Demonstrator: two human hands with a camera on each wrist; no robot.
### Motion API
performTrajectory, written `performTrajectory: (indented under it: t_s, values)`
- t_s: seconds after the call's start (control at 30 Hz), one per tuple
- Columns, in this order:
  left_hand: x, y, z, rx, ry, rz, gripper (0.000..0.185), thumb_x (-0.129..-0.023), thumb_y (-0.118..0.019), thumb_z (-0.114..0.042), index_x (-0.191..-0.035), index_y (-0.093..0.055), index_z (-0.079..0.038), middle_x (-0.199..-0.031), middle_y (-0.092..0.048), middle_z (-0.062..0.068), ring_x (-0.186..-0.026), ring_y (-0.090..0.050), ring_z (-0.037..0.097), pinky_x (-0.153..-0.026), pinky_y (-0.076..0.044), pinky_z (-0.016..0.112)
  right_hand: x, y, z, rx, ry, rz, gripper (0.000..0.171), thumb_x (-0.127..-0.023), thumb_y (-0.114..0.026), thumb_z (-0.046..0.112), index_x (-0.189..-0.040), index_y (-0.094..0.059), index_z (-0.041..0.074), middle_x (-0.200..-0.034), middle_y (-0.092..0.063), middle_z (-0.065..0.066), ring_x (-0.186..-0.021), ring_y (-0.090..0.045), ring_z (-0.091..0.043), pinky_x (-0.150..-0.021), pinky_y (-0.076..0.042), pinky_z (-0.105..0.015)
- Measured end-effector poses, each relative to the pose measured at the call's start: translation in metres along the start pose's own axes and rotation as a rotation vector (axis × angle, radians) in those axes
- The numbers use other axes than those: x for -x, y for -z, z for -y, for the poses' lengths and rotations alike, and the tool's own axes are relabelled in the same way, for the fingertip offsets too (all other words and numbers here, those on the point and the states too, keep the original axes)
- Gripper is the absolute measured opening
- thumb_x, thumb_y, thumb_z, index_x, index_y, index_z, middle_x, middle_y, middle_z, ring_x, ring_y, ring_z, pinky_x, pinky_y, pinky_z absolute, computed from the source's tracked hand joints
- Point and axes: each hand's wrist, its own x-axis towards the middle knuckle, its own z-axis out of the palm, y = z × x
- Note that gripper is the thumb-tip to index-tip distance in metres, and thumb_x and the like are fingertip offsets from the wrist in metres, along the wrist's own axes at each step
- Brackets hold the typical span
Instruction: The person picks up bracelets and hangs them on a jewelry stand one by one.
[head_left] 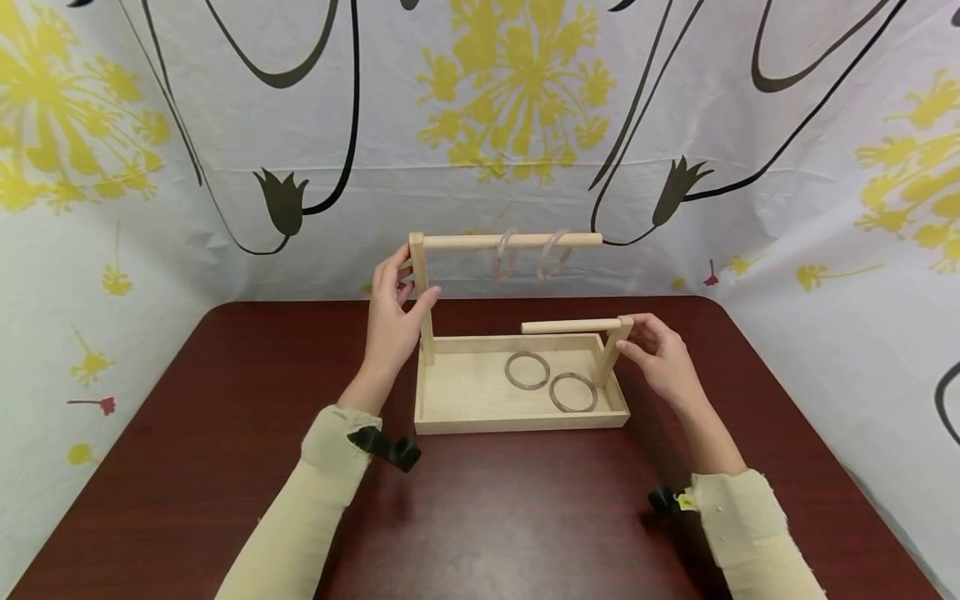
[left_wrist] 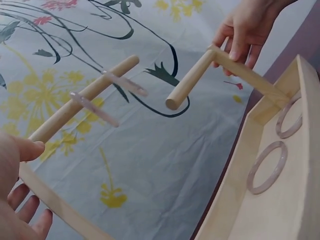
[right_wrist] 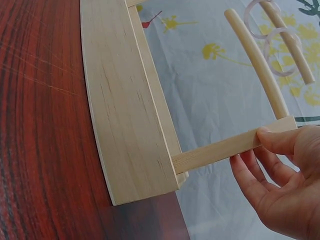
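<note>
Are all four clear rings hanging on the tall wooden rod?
No: two clear rings lie flat in the pale wooden tray, and only two pinkish rings hang on the tall wooden rod.

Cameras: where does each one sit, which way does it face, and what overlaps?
Head: worn high, looks forward and down at the wooden rack on the dark red table; both forearms, left hand and right hand show.
Left wrist: low by the tall post, faces across the rack; left fingers and the far right hand show.
Right wrist: beside the tray's outer wall, faces along the short post; right fingers show.
Shared: both wrist views catch the two rings hanging on the upper dowel.
</note>
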Motion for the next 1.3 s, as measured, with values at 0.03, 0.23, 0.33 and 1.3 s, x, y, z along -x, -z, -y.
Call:
performTrajectory:
  t_s: [0.03,0.23,0.33,1.3]
  values:
    - [0.002,-0.001,0.000,0.005,0.000,-0.005,0.069,-0.096,-0.067,-0.015,-0.155,-0.033,-0.014,-0.152,-0.033,0.014,-0.138,-0.040,0.028,-0.118,-0.037,0.042,0.000,0.000,0.000,-0.007,0.002,0.003,0.029,-0.095,-0.065,0.005,-0.122,-0.058,-0.003,-0.105,-0.073,0.008,-0.095,-0.064,0.005,-0.078,-0.047,-0.008]
    - [0.013,-0.005,-0.001,0.049,-0.011,-0.031,0.067,-0.094,-0.069,-0.013,-0.152,-0.035,-0.011,-0.148,-0.031,0.015,-0.136,-0.037,0.030,-0.118,-0.035,0.044,0.000,0.000,0.000,-0.022,-0.006,-0.006,0.029,-0.095,-0.066,0.005,-0.122,-0.058,-0.003,-0.106,-0.073,0.011,-0.093,-0.063,0.008,-0.078,-0.047,-0.008]
    - [0.018,-0.007,-0.001,0.057,-0.012,-0.033,0.066,-0.094,-0.069,-0.013,-0.150,-0.035,-0.008,-0.146,-0.032,0.016,-0.135,-0.040,0.031,-0.116,-0.037,0.044,-0.001,0.000,-0.001,-0.012,-0.003,-0.011,0.030,-0.095,-0.066,0.004,-0.122,-0.059,-0.004,-0.109,-0.075,-0.003,-0.092,-0.061,0.012,-0.078,-0.047,-0.008]
    - [0.038,-0.059,0.032,0.073,0.172,0.222,0.059,-0.088,-0.075,-0.003,-0.138,-0.044,0.000,-0.135,-0.047,0.019,-0.126,-0.053,0.035,-0.113,-0.042,0.046,-0.001,-0.001,-0.004,0.002,-0.008,-0.030,0.031,-0.093,-0.068,0.004,-0.122,-0.060,-0.003,-0.104,-0.070,0.006,-0.090,-0.058,0.013,-0.078,-0.045,-0.006]
